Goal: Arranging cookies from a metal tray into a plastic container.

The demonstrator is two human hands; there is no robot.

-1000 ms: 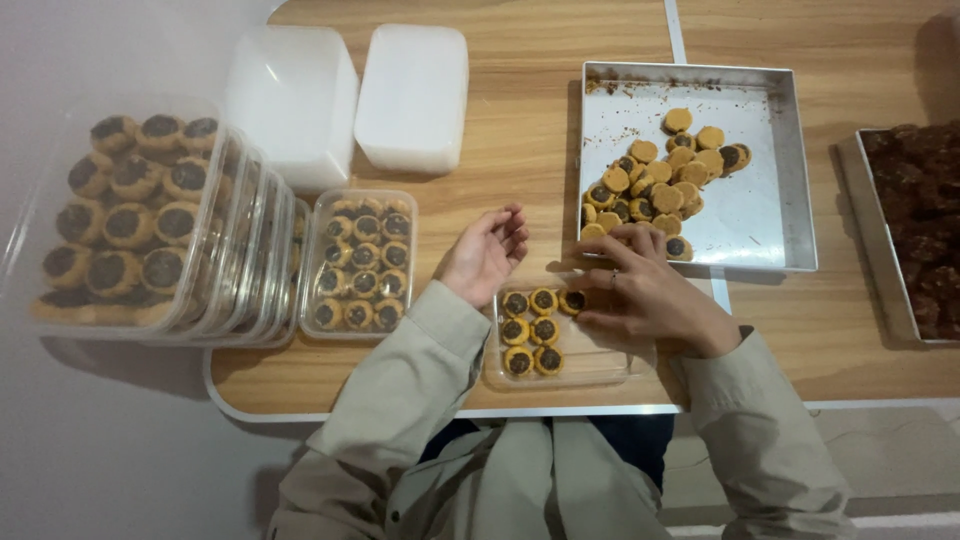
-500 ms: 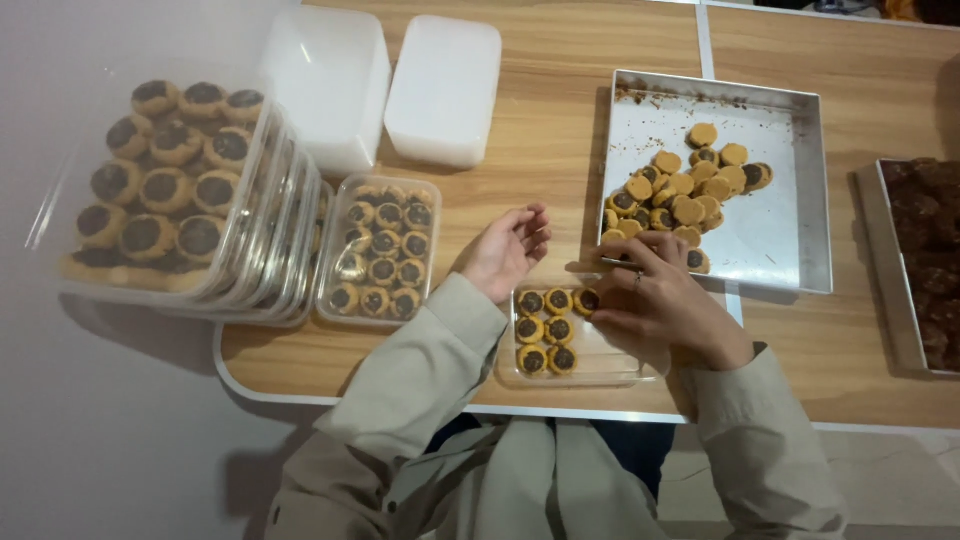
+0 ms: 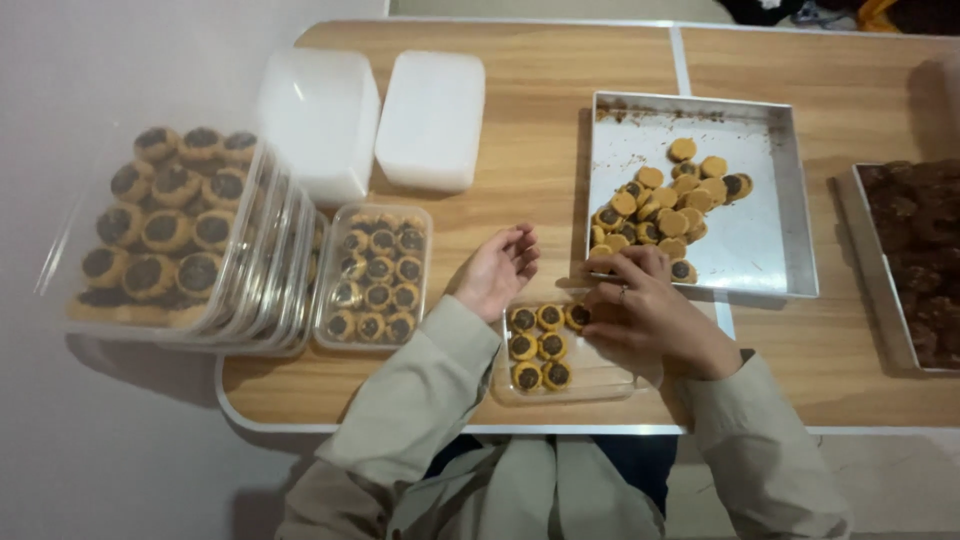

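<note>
- A small clear plastic container [image 3: 590,378] sits at the near edge of the wooden bench [image 3: 530,130], right in front of the person; it holds seven round chocolate-filled tart cookies [image 3: 538,345] packed into its left half, while its right half is bare
- The right hand [image 3: 645,310] rests over the container's upper right corner, fingers curled and pinching one tart cookie [image 3: 577,315] at the end of the top row; a ring shows on one finger
- The left hand [image 3: 497,270] lies just left of the container's far corner, palm half up and fingers loosely curled, holding nothing and touching the bench only
- Just beyond the right hand stands a square metal baking tray [image 3: 770,250] with a heap of loose tart cookies [image 3: 670,205] gathered in its left part; some lie filling up, others show only their plain tan side
- Left of the left hand is a filled clear container [image 3: 376,275] of the same cookies, packed in rows
- Farther left a stack of filled containers [image 3: 180,240] leans on its side, showing the cookies through the clear walls
- Behind those, two white plastic lids or tubs [image 3: 430,120] lie upside down, side by side
- At the right edge a second tray [image 3: 915,260] holds dark brown baked pieces, too dim to tell apart
- Both sleeves [image 3: 420,400] are pale beige
</note>
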